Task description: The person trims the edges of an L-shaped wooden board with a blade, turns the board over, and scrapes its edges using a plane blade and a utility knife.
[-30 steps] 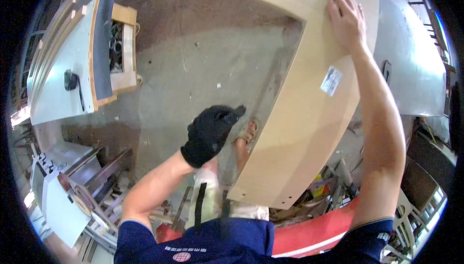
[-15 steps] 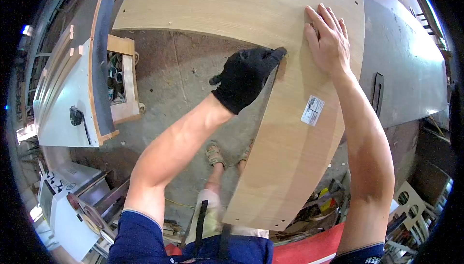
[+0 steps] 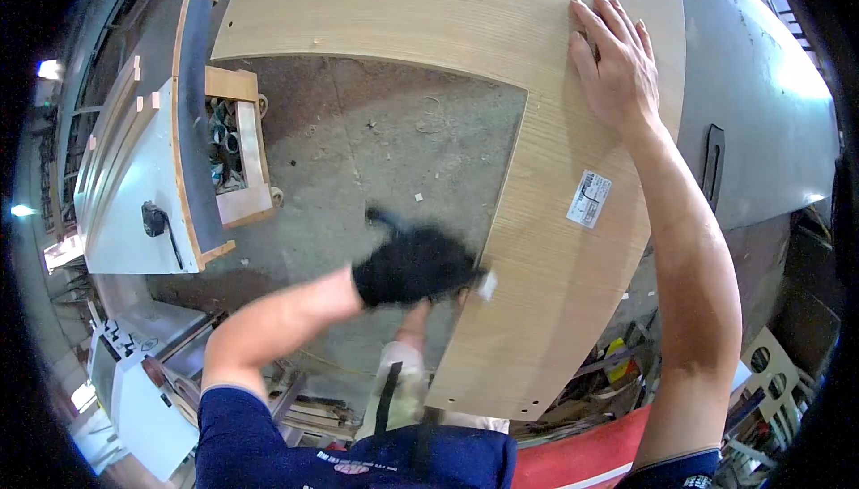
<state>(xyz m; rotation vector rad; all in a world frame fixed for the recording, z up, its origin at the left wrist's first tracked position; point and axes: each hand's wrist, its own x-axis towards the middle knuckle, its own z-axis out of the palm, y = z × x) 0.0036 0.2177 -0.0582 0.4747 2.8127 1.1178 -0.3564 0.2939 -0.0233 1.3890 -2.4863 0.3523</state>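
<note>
L-shaped panel (image 3: 546, 140), 10 through 5 o'clock; your right hand (image 3: 616, 73), 2 o'clock, lies flat on it, fingers spread; your gloved left hand (image 3: 416, 265), 6 o'clock, blurs beside its inner edge, grip untellable; edge work seems underway, remainder unclear.

Glares white near the right edge of the grey tabletop (image 3: 761, 144). Smears at the gloved left hand (image 3: 414, 267); bows and blackens around the borders.

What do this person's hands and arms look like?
The left hand wears a black glove that reaches the wrist; the right hand is bare. Both forearms are bare too, below short navy sleeves with a thin pale edge. The right sleeve has a small white marking.
</note>
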